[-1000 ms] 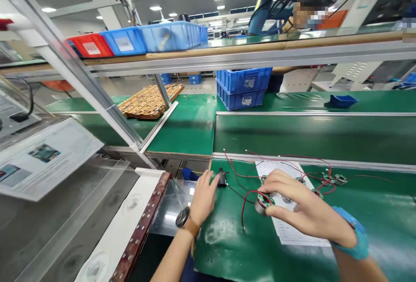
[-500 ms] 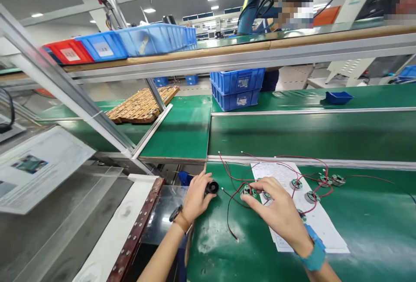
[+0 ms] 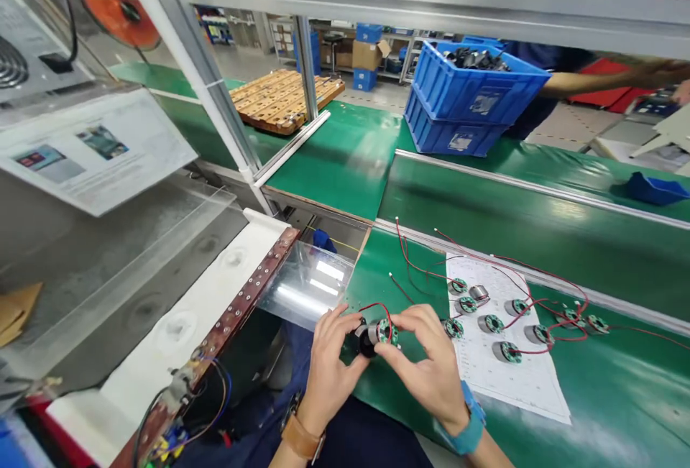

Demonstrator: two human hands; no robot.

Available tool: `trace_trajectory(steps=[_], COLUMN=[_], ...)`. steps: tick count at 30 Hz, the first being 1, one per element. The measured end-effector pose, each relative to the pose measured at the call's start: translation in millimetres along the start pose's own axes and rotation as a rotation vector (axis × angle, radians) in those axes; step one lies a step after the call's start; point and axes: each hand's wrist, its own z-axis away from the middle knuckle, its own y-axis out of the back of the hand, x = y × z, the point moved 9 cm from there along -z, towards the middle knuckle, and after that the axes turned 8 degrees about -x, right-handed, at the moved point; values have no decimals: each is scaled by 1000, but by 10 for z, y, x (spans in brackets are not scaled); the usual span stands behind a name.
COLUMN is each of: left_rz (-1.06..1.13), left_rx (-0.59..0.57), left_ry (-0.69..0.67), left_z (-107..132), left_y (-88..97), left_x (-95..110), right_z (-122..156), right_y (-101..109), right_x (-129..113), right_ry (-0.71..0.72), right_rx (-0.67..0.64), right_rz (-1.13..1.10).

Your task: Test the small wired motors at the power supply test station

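Note:
My left hand (image 3: 333,356) is closed around a black round cup-shaped part (image 3: 366,343), its open side turned to the right. Between the fingertips of my right hand (image 3: 431,356) is a small motor (image 3: 384,331) with a silver case, a green circuit board and a red lead. The motor's case is right at the mouth of the black part; whether it has entered is hard to tell. To the right, several similar motors (image 3: 491,323) with red and black leads lie on and beside white printed sheets (image 3: 512,382).
Two stacked blue crates (image 3: 474,105), the top one filled with dark parts, stand beyond the green bench (image 3: 619,396). A slotted wooden board (image 3: 280,98) lies behind a metal post. At left are an instruction sheet (image 3: 91,144) and a clear plate (image 3: 307,281). A co-worker's arm (image 3: 604,83) reaches in.
My right hand has lifted the motor off the bench and brought it left to the black part. My left hand has raised that part. The view has tilted downward.

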Motion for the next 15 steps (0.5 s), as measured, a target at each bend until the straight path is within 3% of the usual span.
trace_trajectory(steps=[7,15], left_rz=[75,139], left_rx=[-5,-20], left_ry=[91,105], left_z=[170,205], left_y=[-46,-28], left_x=[-79,-85], right_z=[188,207], right_y=[-257,-383], right_x=[-127,-67], right_ry=[110,98], right_rx=[-115,-169], right_rz=[45,50])
